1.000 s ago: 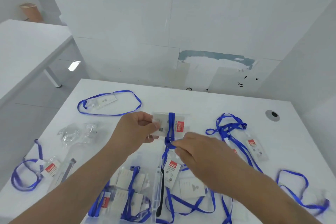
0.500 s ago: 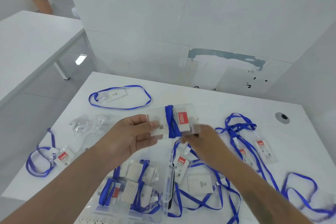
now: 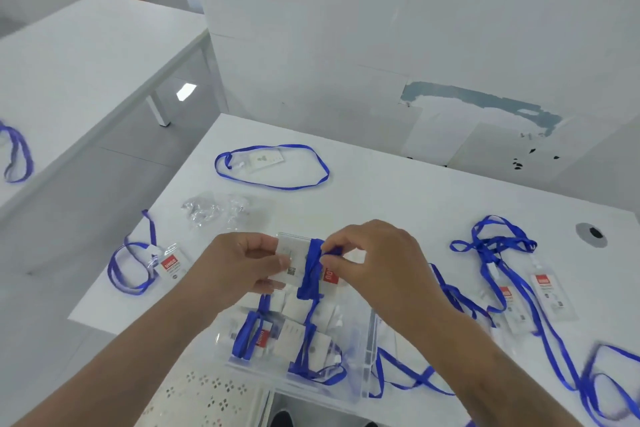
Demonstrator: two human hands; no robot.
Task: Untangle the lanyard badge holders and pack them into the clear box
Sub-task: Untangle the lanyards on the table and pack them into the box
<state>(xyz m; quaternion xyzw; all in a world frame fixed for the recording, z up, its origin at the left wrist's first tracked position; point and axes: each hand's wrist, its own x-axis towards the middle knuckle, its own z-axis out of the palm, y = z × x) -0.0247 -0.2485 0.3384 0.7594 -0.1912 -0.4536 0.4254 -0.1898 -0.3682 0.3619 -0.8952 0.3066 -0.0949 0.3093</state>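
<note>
Holding a clear badge holder up above the clear box, the person pinches its left edge with the left hand, thumb on top and fingers curled beneath. The right hand pinches the blue lanyard strap that is wound round the holder's middle, fingertips closed on the strap near its top edge. A red label peeks out just right of the wrap. Right below, the box sits open at the near edge of the white table, and inside it lie several holders already wrapped in their straps. To the right of the box, a tangle of loose lanyards sprawls across the table with a couple of badge holders among them. Far side, one lanyard lies in a neat loop round its badge. On the left, crumpled clear plastic wrapping, and nearer the table's left edge another lanyard with a red-labelled badge. A second table stands off to the left.
</note>
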